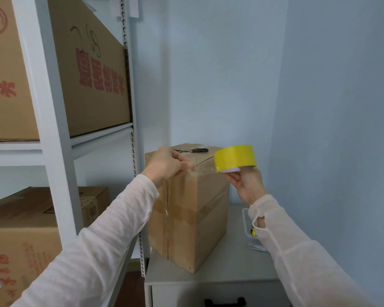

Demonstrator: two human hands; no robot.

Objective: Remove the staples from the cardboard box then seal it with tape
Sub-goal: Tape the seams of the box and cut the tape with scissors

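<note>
a tall cardboard box (193,213) stands upright on a grey cabinet (231,269), close to its left edge and just beside a white metal shelf rack (60,151). the box's top flaps lie down, so what is inside cannot be seen. old tape bands cross its front face and run down the near corner. black-handled scissors (192,150) lie flat on the lid near the far edge.

the left hand (166,165) is over the near left corner of the lid, thumb and fingertips pressed together, pinching the free end of a clear strip of tape (203,168). the strip runs taut across to a yellow tape roll (235,158). the right hand (246,185) grips the roll from below, fingers curled under its rim, and holds it above the box's near right corner.

on the cabinet to the right of the box sits a clear plastic tray (245,214), mostly hidden by the right sleeve. a small yellow and black thing (253,232) shows in it, and what it is cannot be told.

the rack holds a large printed carton (93,69) on its upper shelf and lower cartons (20,251) below, all closed. a black drawer handle (224,301) shows on the cabinet front.
</note>
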